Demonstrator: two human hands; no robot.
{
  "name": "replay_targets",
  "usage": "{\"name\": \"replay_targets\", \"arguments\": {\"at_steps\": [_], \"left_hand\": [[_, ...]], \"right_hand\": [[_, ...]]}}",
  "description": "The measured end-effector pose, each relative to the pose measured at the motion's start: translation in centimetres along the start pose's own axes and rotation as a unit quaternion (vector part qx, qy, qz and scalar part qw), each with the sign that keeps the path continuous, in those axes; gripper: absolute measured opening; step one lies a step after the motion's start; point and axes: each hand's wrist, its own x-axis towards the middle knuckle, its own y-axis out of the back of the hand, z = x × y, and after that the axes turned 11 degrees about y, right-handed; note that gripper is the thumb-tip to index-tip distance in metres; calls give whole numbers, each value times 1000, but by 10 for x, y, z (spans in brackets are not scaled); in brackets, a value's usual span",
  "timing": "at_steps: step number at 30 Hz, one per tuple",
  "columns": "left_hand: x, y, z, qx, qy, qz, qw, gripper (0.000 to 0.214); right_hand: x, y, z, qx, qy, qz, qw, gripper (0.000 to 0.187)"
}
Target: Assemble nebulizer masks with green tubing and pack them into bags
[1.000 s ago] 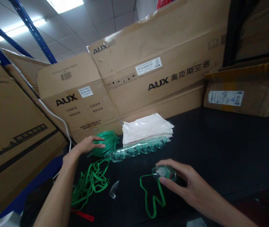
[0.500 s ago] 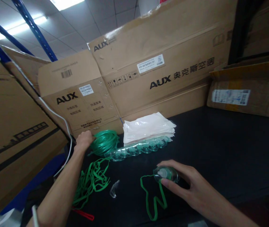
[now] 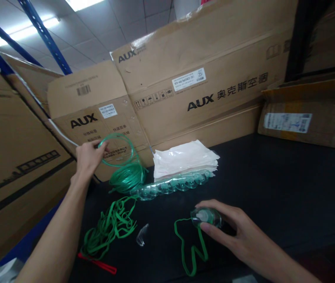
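My left hand point(image 3: 90, 155) is closed on a loop of clear green tubing point(image 3: 132, 146), raised above the coiled pile of green tubing point(image 3: 127, 179). In my right hand point(image 3: 229, 224) is a clear oxygen mask point(image 3: 205, 216), held between thumb and fingers just over the black table. A green elastic strap point(image 3: 193, 259) hangs from the mask and lies on the table. Nested clear masks point(image 3: 174, 185) form a row beside the tubing pile. Loose green straps point(image 3: 110, 228) lie tangled nearer me, with small clear strips point(image 3: 142, 236) to their right.
White plastic packets point(image 3: 185, 159) are stacked behind the row of masks. Large cardboard boxes point(image 3: 167, 118) wall off the back, and a smaller carton point(image 3: 297, 122) stands at the right. A red strip point(image 3: 99, 264) lies by the straps on the black table point(image 3: 258, 184).
My left hand has lifted a loop of tubing up and to the left off the coiled pile. My right hand with the mask has stayed in place.
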Motion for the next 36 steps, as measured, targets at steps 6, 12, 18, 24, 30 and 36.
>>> {"name": "replay_targets", "arguments": {"at_steps": [6, 12, 18, 24, 30, 36], "left_hand": [[6, 13, 15, -145, 16, 107, 983, 33], [-4, 34, 39, -236, 4, 221, 946, 27], [-7, 71, 76, -301, -14, 313, 901, 30], [-44, 89, 103, -438, -51, 268, 857, 27], [-146, 60, 99, -521, 26, 50, 852, 22], [-223, 7, 68, -398, 129, -230, 879, 49]], "right_hand": [[2, 1, 1, 0, 5, -4, 1000, 32], [1, 0, 2, 1, 3, -8, 1000, 32], [1, 0, 3, -16, -16, -14, 1000, 30], [-4, 7, -3, 137, -12, -4, 990, 39], [-1, 13, -1, 445, -49, 57, 892, 33], [-2, 31, -1, 444, -140, 85, 881, 35]]}}
